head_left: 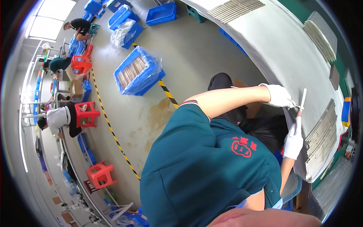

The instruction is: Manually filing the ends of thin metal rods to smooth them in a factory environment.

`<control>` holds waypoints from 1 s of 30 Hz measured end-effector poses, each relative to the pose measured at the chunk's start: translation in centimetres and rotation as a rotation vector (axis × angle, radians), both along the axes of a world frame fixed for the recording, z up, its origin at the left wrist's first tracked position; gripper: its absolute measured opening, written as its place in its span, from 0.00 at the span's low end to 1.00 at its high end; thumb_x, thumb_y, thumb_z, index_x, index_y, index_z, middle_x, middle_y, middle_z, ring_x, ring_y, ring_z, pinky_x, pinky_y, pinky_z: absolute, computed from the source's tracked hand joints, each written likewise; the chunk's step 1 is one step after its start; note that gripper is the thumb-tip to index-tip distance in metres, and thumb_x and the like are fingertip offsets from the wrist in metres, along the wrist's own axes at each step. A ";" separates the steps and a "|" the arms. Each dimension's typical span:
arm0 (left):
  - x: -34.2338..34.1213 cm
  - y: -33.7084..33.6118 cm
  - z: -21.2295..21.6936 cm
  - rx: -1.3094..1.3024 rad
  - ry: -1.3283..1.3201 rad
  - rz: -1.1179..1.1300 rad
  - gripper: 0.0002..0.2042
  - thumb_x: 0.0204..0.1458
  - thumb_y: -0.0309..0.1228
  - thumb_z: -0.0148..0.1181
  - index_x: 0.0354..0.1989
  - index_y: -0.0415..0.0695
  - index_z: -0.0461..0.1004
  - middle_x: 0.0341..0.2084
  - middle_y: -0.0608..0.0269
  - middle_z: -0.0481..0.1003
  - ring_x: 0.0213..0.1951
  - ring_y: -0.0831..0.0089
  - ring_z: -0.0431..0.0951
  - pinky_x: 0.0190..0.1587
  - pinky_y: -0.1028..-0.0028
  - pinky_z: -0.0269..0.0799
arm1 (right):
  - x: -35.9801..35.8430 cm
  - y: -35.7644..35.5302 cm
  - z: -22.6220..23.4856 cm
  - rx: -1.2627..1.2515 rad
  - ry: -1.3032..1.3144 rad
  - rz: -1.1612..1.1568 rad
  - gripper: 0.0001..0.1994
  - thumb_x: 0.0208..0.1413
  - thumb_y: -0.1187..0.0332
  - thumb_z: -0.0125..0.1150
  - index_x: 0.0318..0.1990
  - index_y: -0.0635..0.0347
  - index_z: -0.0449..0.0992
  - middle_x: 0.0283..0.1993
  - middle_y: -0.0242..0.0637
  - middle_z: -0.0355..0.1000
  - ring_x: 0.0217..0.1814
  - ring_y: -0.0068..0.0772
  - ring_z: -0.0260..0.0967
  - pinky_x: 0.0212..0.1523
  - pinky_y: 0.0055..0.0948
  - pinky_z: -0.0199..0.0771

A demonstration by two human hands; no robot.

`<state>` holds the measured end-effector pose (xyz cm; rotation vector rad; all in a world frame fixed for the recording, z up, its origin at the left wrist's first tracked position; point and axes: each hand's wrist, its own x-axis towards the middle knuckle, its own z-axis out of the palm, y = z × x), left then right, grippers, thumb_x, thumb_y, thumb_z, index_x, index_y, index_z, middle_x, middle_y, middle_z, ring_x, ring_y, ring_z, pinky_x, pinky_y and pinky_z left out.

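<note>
My left hand (280, 96), in a white glove, is closed in a pinch at the table's near edge. A thin metal rod (297, 106) shows just past its fingertips; most of its length is hidden by the glove and forearm. My right hand (295, 140), also gloved but with a bare fingertip showing, grips a flat white strip (304, 97) that stands up past the fingers. The strip's lower end meets the rod's tip. Close to the right hand, a row of many thin metal rods (321, 140) lies on the light-covered table (278, 49).
More rods (234, 9) lie at the table's far left end. A stack of pale sheets (321, 36) and a dark block (334, 77) sit at the back. On the floor is a blue crate (121, 72) of rods. Several people work at a bench by red stools (86, 114).
</note>
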<state>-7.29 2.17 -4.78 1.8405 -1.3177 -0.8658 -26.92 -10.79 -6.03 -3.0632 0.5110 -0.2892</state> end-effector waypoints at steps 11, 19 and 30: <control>0.0 0.2 1.0 -0.019 0.171 0.042 0.18 0.52 0.46 0.47 0.31 0.47 0.79 0.18 0.61 0.72 0.23 0.69 0.70 0.32 0.70 0.66 | 0.2 0.3 0.7 0.007 -0.068 0.026 0.18 0.59 0.67 0.44 0.58 0.48 0.62 0.40 0.42 0.73 0.21 0.51 0.66 0.23 0.42 0.66; -0.3 0.4 0.6 -0.030 0.189 0.074 0.17 0.52 0.45 0.46 0.31 0.47 0.79 0.20 0.60 0.74 0.25 0.66 0.72 0.34 0.70 0.66 | -1.4 1.7 1.0 0.219 -0.080 -0.114 0.21 0.59 0.66 0.46 0.60 0.32 0.60 0.26 0.49 0.71 0.19 0.52 0.65 0.21 0.43 0.63; -0.2 -0.1 -0.1 -0.055 0.056 0.019 0.18 0.53 0.44 0.45 0.33 0.47 0.78 0.29 0.57 0.76 0.33 0.61 0.74 0.38 0.66 0.66 | -0.6 1.9 1.5 0.202 -0.136 -0.098 0.21 0.60 0.64 0.42 0.62 0.37 0.58 0.31 0.50 0.72 0.22 0.56 0.66 0.23 0.42 0.65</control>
